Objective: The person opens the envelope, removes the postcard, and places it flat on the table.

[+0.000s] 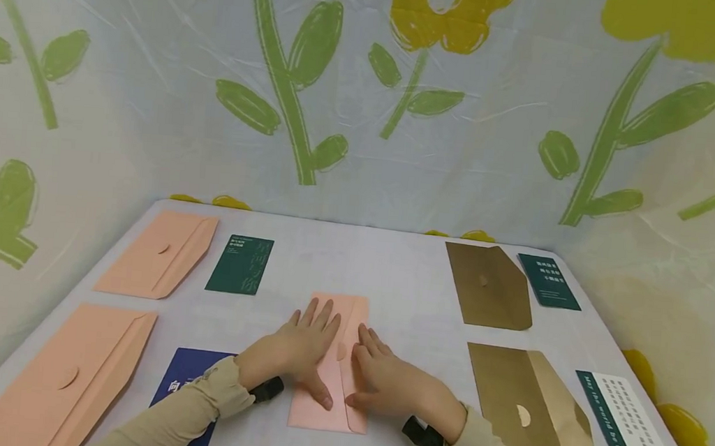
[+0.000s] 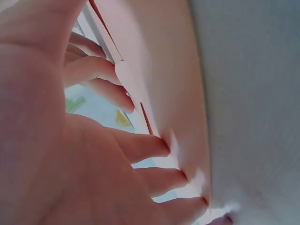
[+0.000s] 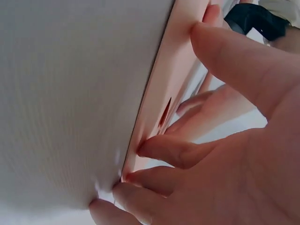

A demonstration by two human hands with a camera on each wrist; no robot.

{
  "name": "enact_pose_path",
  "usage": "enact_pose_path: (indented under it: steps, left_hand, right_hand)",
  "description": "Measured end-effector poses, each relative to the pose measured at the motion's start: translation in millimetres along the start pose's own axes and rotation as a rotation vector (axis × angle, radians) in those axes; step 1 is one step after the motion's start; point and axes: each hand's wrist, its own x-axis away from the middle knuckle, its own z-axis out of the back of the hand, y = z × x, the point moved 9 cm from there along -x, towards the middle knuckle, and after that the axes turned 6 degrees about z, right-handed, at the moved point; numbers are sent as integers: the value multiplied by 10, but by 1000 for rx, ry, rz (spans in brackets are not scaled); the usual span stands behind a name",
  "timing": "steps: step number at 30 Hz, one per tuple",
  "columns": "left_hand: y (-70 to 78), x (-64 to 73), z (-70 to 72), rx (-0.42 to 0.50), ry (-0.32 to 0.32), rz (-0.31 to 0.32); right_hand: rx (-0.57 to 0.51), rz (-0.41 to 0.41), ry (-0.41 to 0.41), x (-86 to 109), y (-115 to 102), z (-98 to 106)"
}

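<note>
A pink envelope [image 1: 341, 372] lies upright on the white table, its flap running along the right side with a small rounded tab at mid-length. My left hand [image 1: 300, 350] rests on its left half, fingers spread and straight, thumb toward me. On the flap side, my right hand [image 1: 392, 380] touches the envelope with extended fingers. Close up in the left wrist view, fingertips press the pink paper [image 2: 173, 79], with a dark gap showing along the flap edge. The right wrist view shows fingertips at the envelope's border [image 3: 161, 79] and on the tabletop.
Two larger pink envelopes [image 1: 156, 253] lie at left, beside a green card [image 1: 241, 264] and a blue card [image 1: 185, 367] partly under my left sleeve. At right are two gold envelopes [image 1: 487, 289], a green card [image 1: 548, 281] and a white-and-green card [image 1: 628, 426]. Flowered cloth surrounds the table.
</note>
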Motion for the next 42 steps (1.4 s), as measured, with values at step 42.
enact_pose_path:
  steps: [42]
  left_hand:
    - [100,140,67,11,-8,30]
  right_hand:
    - [-155,3,-57,10,-53,-91]
